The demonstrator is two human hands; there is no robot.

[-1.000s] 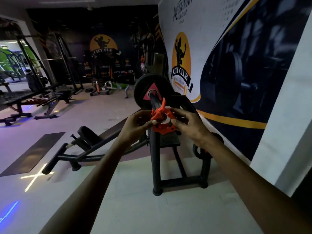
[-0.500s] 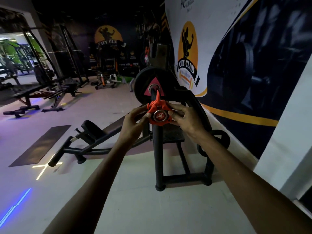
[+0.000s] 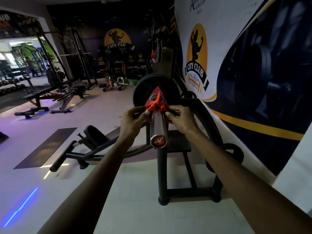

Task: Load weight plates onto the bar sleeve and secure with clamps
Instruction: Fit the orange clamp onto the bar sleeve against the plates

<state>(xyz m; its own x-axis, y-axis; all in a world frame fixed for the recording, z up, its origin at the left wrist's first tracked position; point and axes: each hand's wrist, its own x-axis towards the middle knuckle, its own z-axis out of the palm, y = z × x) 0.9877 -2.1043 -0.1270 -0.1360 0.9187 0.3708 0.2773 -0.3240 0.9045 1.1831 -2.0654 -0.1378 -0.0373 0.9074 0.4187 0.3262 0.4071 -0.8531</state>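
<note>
A chrome bar sleeve (image 3: 158,127) with a red end cap points toward me at centre. An orange clamp (image 3: 156,106) with its lever raised sits around the sleeve, well in from the end. Just beyond the clamp, a black weight plate (image 3: 143,91) with a red triangle mark hangs on the bar. My left hand (image 3: 133,119) pinches the clamp's left side. My right hand (image 3: 181,118) pinches its right side. Whether the clamp touches the plate is hidden by my fingers.
A black rack stand (image 3: 162,174) holds the bar over the pale floor. A low black bench machine (image 3: 87,144) lies left of it. The painted wall (image 3: 253,81) runs close on the right. More benches and racks stand at the back left.
The clamp has slid from the sleeve's tip along the bar toward the plate, with both hands moving with it. A length of bare chrome sleeve now shows in front of the clamp.
</note>
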